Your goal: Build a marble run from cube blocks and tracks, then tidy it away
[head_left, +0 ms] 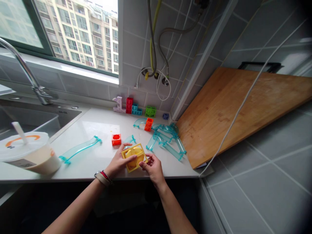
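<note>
Both my hands hold a yellow hollow cube block [134, 157] just above the front edge of the white counter [97, 126]. My left hand [120, 162] grips its left side, thumb on top, with a watch on the wrist. My right hand [153, 167] pinches its right side with curled fingers. A small orange cube [116, 139] sits just beyond my left hand. A curved teal track piece [79, 149] lies to the left.
A heap of teal track pieces [165, 139] and an orange block [148, 124] lie to the right. Pink, red, blue, green blocks [134, 107] line the tiled wall. A lidded drink cup [26, 152] stands left, by the sink [29, 120]. A wooden board [231, 110] leans right.
</note>
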The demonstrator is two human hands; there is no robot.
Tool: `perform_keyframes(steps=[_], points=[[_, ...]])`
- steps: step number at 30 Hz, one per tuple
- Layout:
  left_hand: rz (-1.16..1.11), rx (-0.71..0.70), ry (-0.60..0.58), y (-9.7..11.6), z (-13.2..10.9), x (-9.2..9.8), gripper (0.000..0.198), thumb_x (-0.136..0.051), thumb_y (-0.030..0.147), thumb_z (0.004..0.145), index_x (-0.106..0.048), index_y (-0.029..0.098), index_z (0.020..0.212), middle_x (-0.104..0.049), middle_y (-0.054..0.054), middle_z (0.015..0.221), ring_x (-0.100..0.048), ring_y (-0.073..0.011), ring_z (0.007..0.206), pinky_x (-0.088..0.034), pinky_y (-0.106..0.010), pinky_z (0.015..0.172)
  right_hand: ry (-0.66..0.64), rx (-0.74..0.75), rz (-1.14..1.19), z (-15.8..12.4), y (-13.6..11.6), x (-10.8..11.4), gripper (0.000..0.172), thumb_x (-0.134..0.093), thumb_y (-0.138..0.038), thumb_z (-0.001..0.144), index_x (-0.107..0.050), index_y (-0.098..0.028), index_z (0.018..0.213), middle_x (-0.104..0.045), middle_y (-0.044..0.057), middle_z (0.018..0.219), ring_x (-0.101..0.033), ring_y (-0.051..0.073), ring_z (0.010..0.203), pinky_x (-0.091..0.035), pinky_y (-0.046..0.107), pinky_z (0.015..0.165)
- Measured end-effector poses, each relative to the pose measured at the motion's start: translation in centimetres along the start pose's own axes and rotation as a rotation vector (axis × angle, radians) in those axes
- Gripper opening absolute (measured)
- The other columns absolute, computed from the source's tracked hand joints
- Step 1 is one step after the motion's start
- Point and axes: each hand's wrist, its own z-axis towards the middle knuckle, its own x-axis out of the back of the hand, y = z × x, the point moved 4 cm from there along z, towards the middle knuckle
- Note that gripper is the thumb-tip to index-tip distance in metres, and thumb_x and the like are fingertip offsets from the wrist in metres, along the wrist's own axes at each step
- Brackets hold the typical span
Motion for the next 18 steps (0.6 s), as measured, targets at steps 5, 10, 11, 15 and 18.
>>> perform_keyframes(steps=[5,10,11,15,18], points=[[-0.006,0.003,-0.006,0.2,-0.2,-0.1,0.070,-0.086,0.040,0.076,-0.040,0.025,0.127,-0.074,-0.007,0.102,-0.075,-0.0272,0.088,-0.060,-0.034,0.072,-0.012,0.036,-0.088,0.0,0.7,0.1,0.072,-0.096,-0.054,0.056,-0.065,-0.019,0.111,-0.058,-0.004,0.073,-0.058,0.015,0.063,-0.054,0.028,0.059],[-0.054,-0.027,0.007,0.2,-0.4,-0.3,0.057,-0.082,0.047,0.080,-0.047,0.024,0.120,-0.070,-0.002,0.091,-0.071,-0.0216,0.078,-0.058,-0.031,0.069,-0.144,0.141,-0.282,-0.7,-0.6,0.1,0.103,-0.095,-0.049,0.062,-0.044,-0.030,0.149,-0.065,0.004,0.104,-0.066,0.020,0.086,-0.059,0.030,0.067],[-0.070,-0.030,0.012,0.2,-0.4,-0.3,0.051,-0.077,0.052,0.084,-0.049,0.023,0.115,-0.069,-0.001,0.089,-0.070,-0.0204,0.076,-0.057,-0.030,0.068,-0.185,0.177,-0.340,-0.8,-1.1,0.1,0.114,-0.096,-0.049,0.060,-0.035,-0.034,0.155,-0.062,0.008,0.123,-0.066,0.024,0.099,-0.061,0.033,0.071],[-0.095,-0.031,0.030,-0.2,-0.4,-0.4,0.046,-0.063,0.064,0.090,-0.057,0.020,0.104,-0.067,-0.002,0.087,-0.066,-0.0196,0.073,-0.055,-0.029,0.066,-0.342,0.383,-0.523,-0.5,-3.2,-0.6,0.132,-0.099,-0.049,0.054,-0.020,-0.040,0.161,-0.031,0.012,0.163,-0.043,0.034,0.143,-0.055,0.049,0.104],[-0.119,-0.043,0.067,-0.2,-0.4,-0.1,0.049,-0.055,0.067,0.093,-0.058,0.019,0.104,-0.068,-0.003,0.088,-0.066,-0.0208,0.075,-0.054,-0.030,0.068,-0.392,0.532,-0.569,0.1,-3.8,-1.8,0.125,-0.099,-0.052,0.053,-0.029,-0.034,0.156,-0.040,0.013,0.155,-0.043,0.034,0.144,-0.047,0.050,0.114]])
